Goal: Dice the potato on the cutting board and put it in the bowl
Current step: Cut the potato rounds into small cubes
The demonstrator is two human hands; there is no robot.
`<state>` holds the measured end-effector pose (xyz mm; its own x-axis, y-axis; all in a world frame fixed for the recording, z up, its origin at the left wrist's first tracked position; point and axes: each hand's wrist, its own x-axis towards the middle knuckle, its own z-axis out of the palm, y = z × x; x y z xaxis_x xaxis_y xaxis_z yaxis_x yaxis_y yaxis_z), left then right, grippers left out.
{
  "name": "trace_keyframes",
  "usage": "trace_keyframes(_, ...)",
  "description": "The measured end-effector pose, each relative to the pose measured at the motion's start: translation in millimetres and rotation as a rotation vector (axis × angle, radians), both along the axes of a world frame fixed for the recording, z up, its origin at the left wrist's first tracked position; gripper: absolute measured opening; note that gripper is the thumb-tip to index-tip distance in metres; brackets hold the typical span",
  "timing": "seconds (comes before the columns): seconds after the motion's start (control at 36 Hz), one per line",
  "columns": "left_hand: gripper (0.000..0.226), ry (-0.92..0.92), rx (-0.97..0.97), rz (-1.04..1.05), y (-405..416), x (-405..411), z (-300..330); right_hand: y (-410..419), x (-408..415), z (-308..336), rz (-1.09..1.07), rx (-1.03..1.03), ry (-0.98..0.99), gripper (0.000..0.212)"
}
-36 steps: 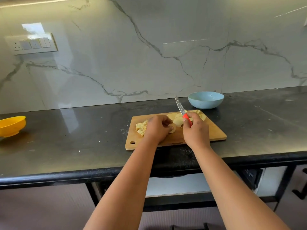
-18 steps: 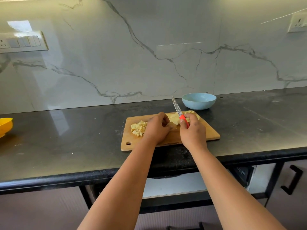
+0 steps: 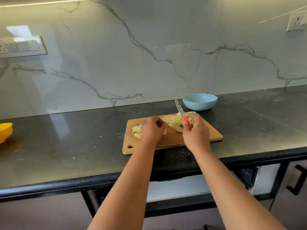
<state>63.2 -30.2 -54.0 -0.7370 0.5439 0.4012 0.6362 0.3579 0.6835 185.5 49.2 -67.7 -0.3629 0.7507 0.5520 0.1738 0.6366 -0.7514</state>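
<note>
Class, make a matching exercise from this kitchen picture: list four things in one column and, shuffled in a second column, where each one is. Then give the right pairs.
Things:
1. Pile of diced pale potato
2. Round light blue bowl
3. Orange-handled knife
4. Round yellow bowl

Places:
A. Far left edge of the black counter
B. Gripped in the right hand
C. Left part of the wooden cutting board
D. On the counter behind the board

Pairs: 1-C, 2-D, 3-B, 4-A

Two bare forearms are showing, rising from the lower middle of the frame toward its centre, each ending in an uncovered hand, the left hand (image 3: 152,129) and the right hand (image 3: 196,136), with the wrists and fingers showing plain and unadorned.
</note>
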Motion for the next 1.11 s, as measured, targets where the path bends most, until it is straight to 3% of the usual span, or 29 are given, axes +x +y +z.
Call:
trace_keyframes(0.19,0.012,-0.024,0.009,0.028,-2.3,-2.3,0.2,-11.9,9.2,-1.4,-0.006,0.197,-0.172,0.019)
trace_keyframes(0.28,0.036,-0.006,-0.030,-0.054,-3.6,1.8,-1.1,-19.1,13.8,-4.6,-0.006,0.282,-0.196,0.018)
trace_keyframes(0.33,0.040,0.012,-0.061,-0.097,-4.9,4.5,-0.9,-25.3,16.2,-8.5,0.025,0.304,-0.208,0.013)
trace_keyframes(0.58,0.028,0.069,-0.172,-0.115,-11.8,5.8,-1.9,-52.4,24.5,-9.4,0.055,0.181,-0.282,0.009)
trace_keyframes(0.78,0.019,0.105,-0.133,-0.144,-15.6,3.8,-4.6,-52.8,38.1,7.1,0.050,0.024,-0.452,0.011)
trace_keyframes(0.97,0.033,0.000,-0.111,-0.087,-16.9,9.4,3.4,-58.5,45.1,16.9,0.052,0.044,-0.497,0.013)
trace_keyframes(1.11,0.029,-0.003,-0.115,-0.069,-15.5,9.5,2.5,-63.4,42.8,22.8,0.061,0.030,-0.579,0.013)
